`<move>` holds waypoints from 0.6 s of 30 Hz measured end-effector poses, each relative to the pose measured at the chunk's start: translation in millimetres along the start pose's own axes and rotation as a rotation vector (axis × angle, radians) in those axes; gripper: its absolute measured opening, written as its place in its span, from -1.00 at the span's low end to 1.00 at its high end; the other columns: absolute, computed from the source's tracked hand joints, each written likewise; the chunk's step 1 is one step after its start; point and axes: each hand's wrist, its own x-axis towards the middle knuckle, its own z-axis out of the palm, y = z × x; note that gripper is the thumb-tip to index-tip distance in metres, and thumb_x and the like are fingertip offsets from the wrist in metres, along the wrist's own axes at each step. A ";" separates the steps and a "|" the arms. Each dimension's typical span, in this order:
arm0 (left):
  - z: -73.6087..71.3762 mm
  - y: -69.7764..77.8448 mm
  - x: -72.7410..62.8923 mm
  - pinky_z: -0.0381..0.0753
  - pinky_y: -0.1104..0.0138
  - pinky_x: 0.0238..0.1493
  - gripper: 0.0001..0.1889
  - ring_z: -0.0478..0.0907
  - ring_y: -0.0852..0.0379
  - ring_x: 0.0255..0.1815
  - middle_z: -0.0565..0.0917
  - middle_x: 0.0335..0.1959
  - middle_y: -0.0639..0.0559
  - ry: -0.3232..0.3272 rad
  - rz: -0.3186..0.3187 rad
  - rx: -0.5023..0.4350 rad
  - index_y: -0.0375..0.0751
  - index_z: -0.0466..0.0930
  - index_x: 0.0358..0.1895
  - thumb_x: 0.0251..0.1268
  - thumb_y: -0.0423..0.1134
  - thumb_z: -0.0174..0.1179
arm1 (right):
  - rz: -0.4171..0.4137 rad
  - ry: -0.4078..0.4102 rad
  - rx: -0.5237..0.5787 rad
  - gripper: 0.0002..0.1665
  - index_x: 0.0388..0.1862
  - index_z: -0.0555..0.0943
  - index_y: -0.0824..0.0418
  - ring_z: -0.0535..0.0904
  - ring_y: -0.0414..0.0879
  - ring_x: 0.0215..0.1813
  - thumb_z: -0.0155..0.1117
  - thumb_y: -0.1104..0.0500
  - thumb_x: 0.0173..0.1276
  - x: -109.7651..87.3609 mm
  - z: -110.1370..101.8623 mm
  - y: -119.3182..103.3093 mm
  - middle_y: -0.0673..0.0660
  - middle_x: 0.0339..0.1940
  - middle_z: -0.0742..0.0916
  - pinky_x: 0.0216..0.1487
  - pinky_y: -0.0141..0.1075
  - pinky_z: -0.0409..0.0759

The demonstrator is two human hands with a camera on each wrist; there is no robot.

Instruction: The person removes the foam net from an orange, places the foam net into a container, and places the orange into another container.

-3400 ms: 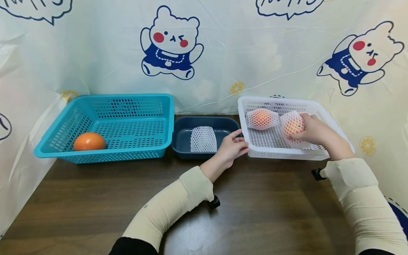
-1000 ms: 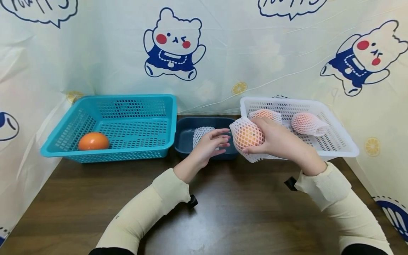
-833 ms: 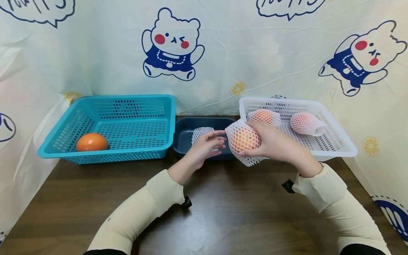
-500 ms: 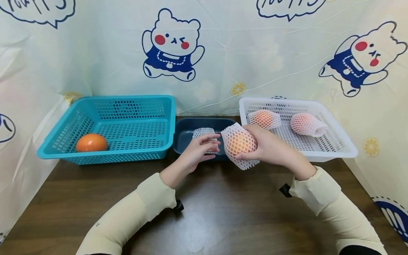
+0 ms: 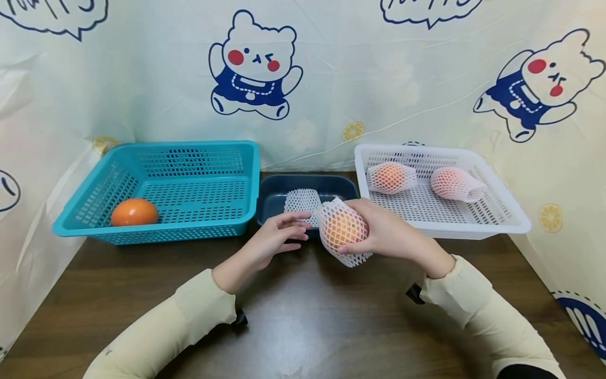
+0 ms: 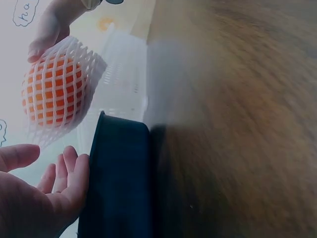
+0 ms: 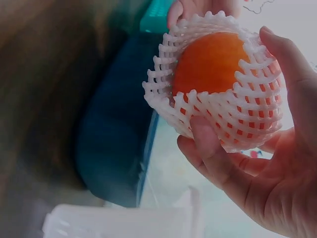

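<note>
My right hand (image 5: 385, 231) grips an orange fruit in a white foam net sleeve (image 5: 343, 229), held above the table's middle, in front of the dark blue tray (image 5: 270, 197). In the right wrist view the bare orange fruit (image 7: 210, 64) shows through the sleeve's open end, with thumb and fingers curled round the net. My left hand (image 5: 270, 239) is just left of it, fingers loosely bent and apart from the fruit, holding nothing. The left wrist view has that hand's fingers (image 6: 74, 173) spread below the netted fruit (image 6: 54, 89).
A teal basket (image 5: 208, 229) on the left holds one bare orange fruit (image 5: 134, 211). An unfilled foam net (image 5: 303, 202) lies in the dark blue tray. The white basket (image 5: 473, 229) on the right holds two netted fruits (image 5: 392, 177). A printed curtain (image 5: 322, 79) hangs behind.
My right hand has taken a netted fruit out of the white basket and brought it left and nearer. My left hand has let go of that basket's rim and moved left.
</note>
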 end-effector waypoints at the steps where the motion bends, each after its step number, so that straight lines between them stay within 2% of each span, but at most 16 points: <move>1: -1.4 -1.1 -0.6 0.51 -0.06 0.27 -0.55 0.58 -0.15 0.18 0.56 0.27 -0.30 0.000 -0.004 0.001 -0.29 0.42 0.44 0.57 -0.31 0.10 | -0.004 0.000 0.007 0.08 0.42 0.43 0.28 0.57 0.05 0.10 0.66 -0.19 0.04 0.5 2.7 0.3 0.19 0.17 0.62 0.11 0.04 0.58; 6: -4.1 -3.6 -1.5 0.49 -0.08 0.29 -0.52 0.50 -0.21 0.29 0.51 0.33 -0.32 -0.001 -0.037 -0.002 -0.28 0.40 0.46 0.56 -0.27 0.10 | -0.031 0.001 0.061 0.07 0.42 0.44 0.27 0.56 0.04 0.12 0.69 -0.14 0.02 1.6 18.3 3.3 0.19 0.19 0.62 0.12 0.01 0.57; 11: -2.7 -2.6 -2.8 0.48 -0.09 0.29 -0.49 0.47 -0.21 0.33 0.49 0.35 -0.25 0.005 -0.063 -0.016 -0.26 0.37 0.48 0.56 -0.22 0.11 | -0.046 0.003 0.115 0.07 0.42 0.44 0.26 0.55 0.04 0.16 0.71 -0.10 0.00 3.6 34.0 6.1 0.18 0.21 0.61 0.16 0.00 0.56; 18: -4.1 -4.2 -8.7 0.46 -0.12 0.31 -0.47 0.46 -0.17 0.33 0.44 0.40 -0.24 -0.015 -0.041 -0.021 -0.25 0.34 0.50 0.56 -0.19 0.08 | -0.066 0.003 0.150 0.05 0.41 0.44 0.23 0.53 0.02 0.16 0.72 -0.10 -0.01 5.2 49.3 8.4 0.15 0.21 0.60 0.17 -0.01 0.55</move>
